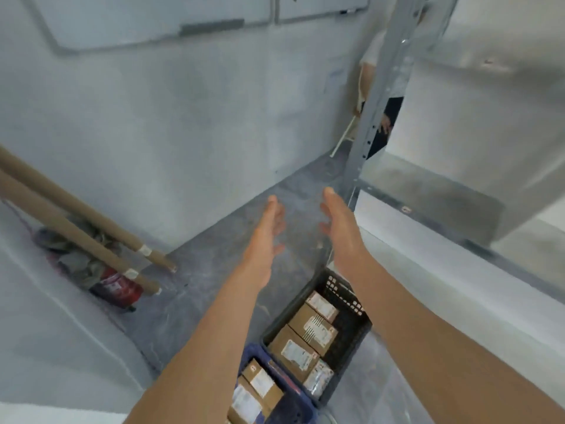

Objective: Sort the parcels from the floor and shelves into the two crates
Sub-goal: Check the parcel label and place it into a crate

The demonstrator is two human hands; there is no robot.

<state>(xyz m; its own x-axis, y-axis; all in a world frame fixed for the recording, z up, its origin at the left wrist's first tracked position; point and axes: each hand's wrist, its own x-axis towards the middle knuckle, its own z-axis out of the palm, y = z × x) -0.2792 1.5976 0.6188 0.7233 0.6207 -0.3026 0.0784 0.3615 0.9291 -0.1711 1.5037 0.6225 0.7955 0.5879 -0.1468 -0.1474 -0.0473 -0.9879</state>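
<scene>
Both my arms reach forward over the grey floor. My left hand (269,228) and my right hand (339,221) face each other, palms inward, fingers straight, with nothing between them. Below them on the floor stands a dark grey crate (345,301) holding several brown cardboard parcels (312,328) with white labels. A blue crate (293,390) next to it at the bottom edge holds more labelled parcels (260,387). The frame is blurred.
A grey metal shelf post (376,111) rises at the right beside white shelf boards (428,255). Two long cardboard tubes (79,221) lean at the left over a red extinguisher (119,289). Another person (376,75) stands behind the post.
</scene>
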